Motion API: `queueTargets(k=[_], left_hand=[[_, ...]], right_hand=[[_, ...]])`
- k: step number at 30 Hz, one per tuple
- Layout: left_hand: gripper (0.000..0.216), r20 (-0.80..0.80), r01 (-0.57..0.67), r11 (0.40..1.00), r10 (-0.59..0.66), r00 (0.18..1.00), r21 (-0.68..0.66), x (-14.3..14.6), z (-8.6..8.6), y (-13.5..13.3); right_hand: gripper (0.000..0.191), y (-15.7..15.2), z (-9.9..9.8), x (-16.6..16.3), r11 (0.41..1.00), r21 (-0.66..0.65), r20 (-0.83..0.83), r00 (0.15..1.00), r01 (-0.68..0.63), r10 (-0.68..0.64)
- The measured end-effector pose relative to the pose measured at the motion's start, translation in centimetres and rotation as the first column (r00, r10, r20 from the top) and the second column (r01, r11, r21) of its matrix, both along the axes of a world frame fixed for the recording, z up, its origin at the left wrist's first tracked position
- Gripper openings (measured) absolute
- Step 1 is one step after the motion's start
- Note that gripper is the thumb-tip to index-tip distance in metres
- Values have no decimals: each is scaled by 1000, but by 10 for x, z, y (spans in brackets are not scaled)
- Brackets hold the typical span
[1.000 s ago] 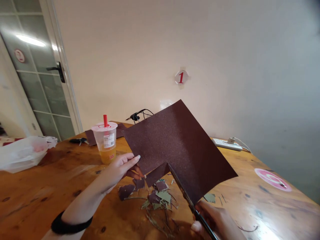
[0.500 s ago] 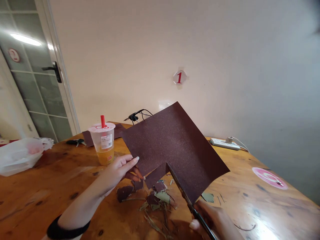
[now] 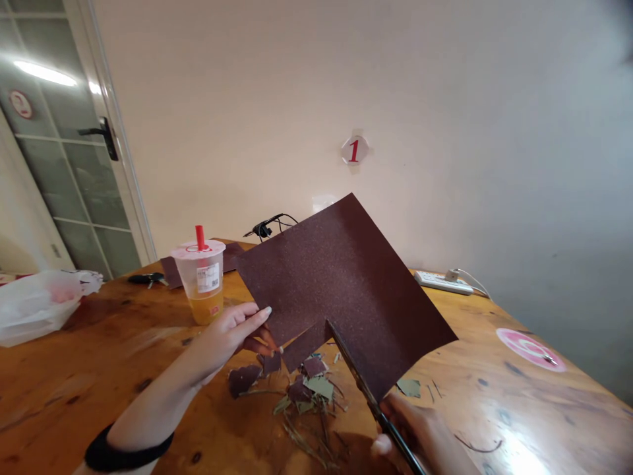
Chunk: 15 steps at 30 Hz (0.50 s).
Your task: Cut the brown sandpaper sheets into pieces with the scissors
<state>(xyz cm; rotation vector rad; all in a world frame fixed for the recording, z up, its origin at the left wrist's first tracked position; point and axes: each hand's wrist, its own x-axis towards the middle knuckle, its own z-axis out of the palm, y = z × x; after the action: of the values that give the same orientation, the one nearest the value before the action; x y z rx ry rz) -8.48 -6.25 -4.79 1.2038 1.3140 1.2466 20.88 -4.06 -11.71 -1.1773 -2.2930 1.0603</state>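
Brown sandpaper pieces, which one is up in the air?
The big dark brown sandpaper sheet with a notch, held by the left hand. The others lie on the wooden table.

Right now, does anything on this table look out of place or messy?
Yes: dark brown and green scraps lie strewn across the wooden table beneath the hands, looking untidy. The dark sandpaper sheet also looks odd, with a stepped notch in its edge where the scissors sit.

Just one head-worn cam here, aimed forward and down, close over the left hand [image 3: 231, 338] and right hand [image 3: 416, 435], looking across the wooden desk [image 3: 74, 389] toward the wall [image 3: 445, 132].
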Motion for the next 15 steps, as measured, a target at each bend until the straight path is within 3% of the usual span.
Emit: queueTargets(k=[5, 15], left_hand=[[38, -6, -7, 1000, 7, 1000, 2, 0, 0, 0], [36, -12, -11, 1000, 11, 1000, -2, 0, -1, 1]], right_hand=[[31, 0, 2, 1, 1000, -11, 16, 1000, 8, -8], [36, -4, 6, -7, 997, -39, 12, 998, 64, -63]])
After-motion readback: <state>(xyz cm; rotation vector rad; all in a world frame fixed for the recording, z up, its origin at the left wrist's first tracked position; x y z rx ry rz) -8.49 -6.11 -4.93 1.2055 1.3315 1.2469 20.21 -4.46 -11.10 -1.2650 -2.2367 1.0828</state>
